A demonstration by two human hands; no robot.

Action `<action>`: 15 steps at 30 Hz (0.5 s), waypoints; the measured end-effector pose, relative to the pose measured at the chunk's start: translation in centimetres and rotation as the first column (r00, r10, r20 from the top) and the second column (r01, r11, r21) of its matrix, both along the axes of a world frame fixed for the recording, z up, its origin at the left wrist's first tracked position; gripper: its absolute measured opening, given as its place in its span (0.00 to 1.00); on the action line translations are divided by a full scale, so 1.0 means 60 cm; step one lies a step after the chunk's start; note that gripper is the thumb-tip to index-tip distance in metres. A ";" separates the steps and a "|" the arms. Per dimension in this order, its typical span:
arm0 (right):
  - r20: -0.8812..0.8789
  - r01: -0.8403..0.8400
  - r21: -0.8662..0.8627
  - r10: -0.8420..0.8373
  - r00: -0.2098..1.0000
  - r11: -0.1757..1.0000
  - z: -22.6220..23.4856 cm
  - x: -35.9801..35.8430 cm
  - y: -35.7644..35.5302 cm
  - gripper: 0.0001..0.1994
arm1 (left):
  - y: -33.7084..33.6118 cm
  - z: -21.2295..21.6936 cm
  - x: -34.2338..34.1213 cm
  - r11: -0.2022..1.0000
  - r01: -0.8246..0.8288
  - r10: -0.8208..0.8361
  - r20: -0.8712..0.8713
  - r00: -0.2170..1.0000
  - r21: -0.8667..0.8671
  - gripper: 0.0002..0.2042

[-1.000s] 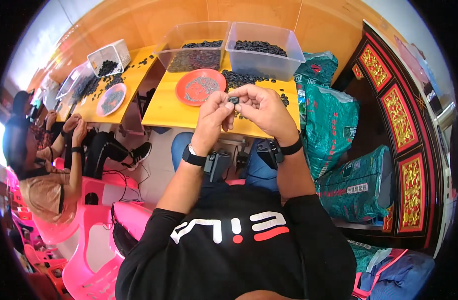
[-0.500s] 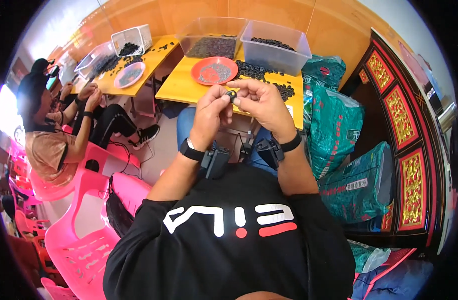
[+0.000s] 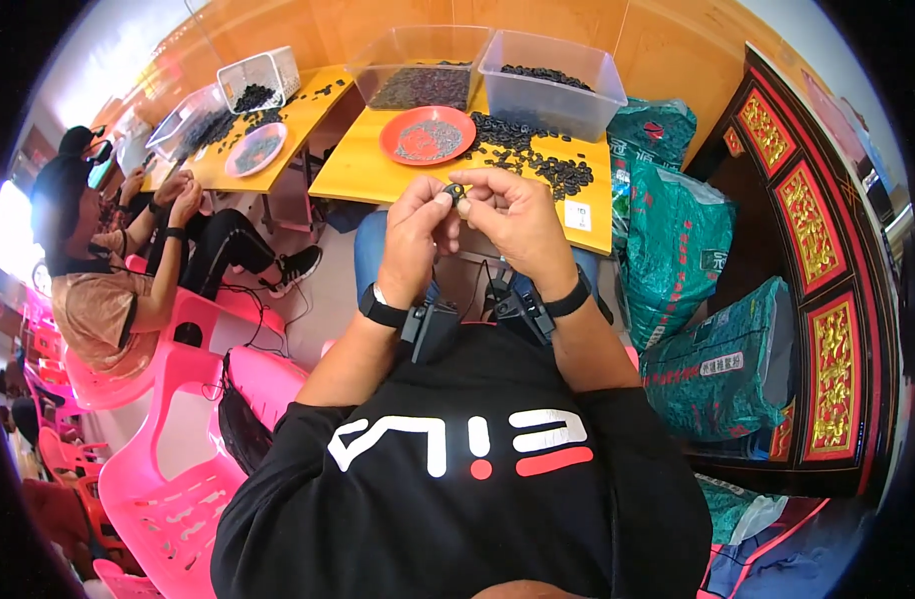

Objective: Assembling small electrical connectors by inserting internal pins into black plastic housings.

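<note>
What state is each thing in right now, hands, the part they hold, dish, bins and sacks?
left hand: raised, fingertips pinching the small black part.
right hand: raised, pinching the same part from the other side.
small black part: held between both hands, above the table edge.
red dish: flat on the yellow table, holding small grey pieces.
clear bins: open, partly filled with dark parts.
loose black parts: spread on the table.
green sacks: upright beside the table.

Yellow table (image 3: 378, 175), red plate (image 3: 403, 125), black parts (image 3: 537, 165), green sacks (image 3: 677, 250), pink chairs (image 3: 178, 479).
</note>
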State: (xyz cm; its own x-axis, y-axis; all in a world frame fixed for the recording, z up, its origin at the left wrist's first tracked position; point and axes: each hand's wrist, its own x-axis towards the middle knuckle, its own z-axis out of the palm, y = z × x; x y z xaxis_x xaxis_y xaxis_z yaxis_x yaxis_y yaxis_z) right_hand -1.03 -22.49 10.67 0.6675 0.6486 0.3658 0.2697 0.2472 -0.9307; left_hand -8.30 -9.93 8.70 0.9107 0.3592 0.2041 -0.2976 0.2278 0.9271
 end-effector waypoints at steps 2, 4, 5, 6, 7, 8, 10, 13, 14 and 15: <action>0.016 -0.011 0.008 0.011 1.000 1.000 0.001 -0.001 -0.003 0.13 | 0.004 0.002 -0.003 0.998 0.034 -0.036 -0.037 0.999 -0.048 0.05; 0.156 0.001 -0.022 0.002 0.988 1.000 -0.001 0.004 -0.004 0.13 | 0.010 0.005 -0.007 0.998 0.067 -0.067 -0.044 0.997 0.004 0.06; 0.155 0.003 -0.021 0.001 0.988 1.000 -0.003 0.005 -0.004 0.13 | 0.012 0.006 -0.009 0.998 0.069 -0.069 -0.045 0.997 0.005 0.06; 0.185 0.023 -0.034 -0.016 0.983 0.999 -0.006 0.006 -0.004 0.13 | 0.014 0.007 -0.012 0.996 0.084 -0.081 -0.060 0.995 0.038 0.07; 0.217 0.040 -0.048 -0.029 0.976 0.998 -0.009 0.007 -0.004 0.13 | 0.015 0.007 -0.014 0.993 0.095 -0.090 -0.075 0.993 0.070 0.08; 0.217 0.040 -0.047 -0.029 0.976 0.998 -0.009 0.006 -0.003 0.13 | 0.015 0.008 -0.016 0.993 0.095 -0.089 -0.075 0.993 0.071 0.08; 0.228 0.047 -0.014 -0.043 0.973 0.999 -0.010 0.002 -0.003 0.13 | 0.014 0.009 -0.019 0.990 0.096 -0.091 -0.054 0.994 0.103 0.08; 0.134 0.021 0.037 -0.026 0.991 0.999 -0.012 -0.002 -0.003 0.13 | 0.010 0.009 -0.021 0.990 0.084 -0.085 0.002 0.996 0.111 0.08; 0.136 0.024 0.040 -0.030 0.990 0.999 -0.011 -0.001 -0.004 0.13 | 0.008 0.009 -0.020 0.990 0.087 -0.088 0.004 0.996 0.114 0.08; 0.084 -0.009 0.069 0.003 0.996 0.998 -0.009 -0.001 -0.005 0.12 | 0.006 0.008 -0.019 0.983 0.063 -0.070 0.038 0.997 0.175 0.08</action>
